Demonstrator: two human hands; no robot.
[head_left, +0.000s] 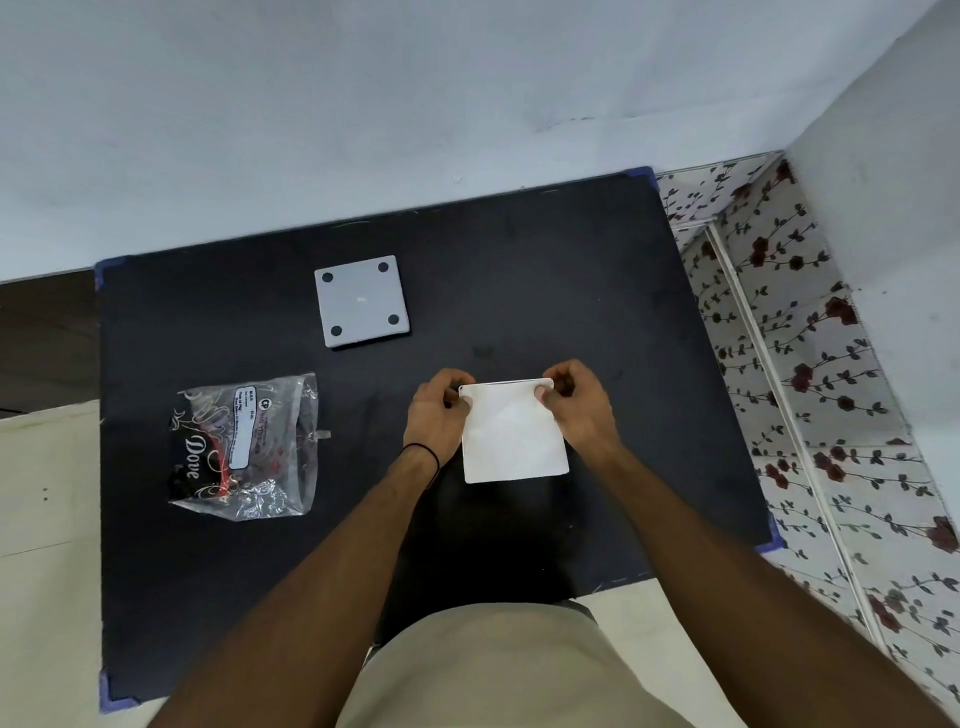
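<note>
white square plastic plate (513, 435), far corners pinched by left hand (438, 413) and right hand (575, 404) fingers; bare black worktop (545, 280) around.

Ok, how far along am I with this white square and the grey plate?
Looks early. Done: the grey plate lies on the black mat, four dark pads up. In hand: left hand and right hand each pinch a far corner of the white square. Left: the two pieces are apart, and the plastic bag holds red and black items, probably not yet used.
</note>
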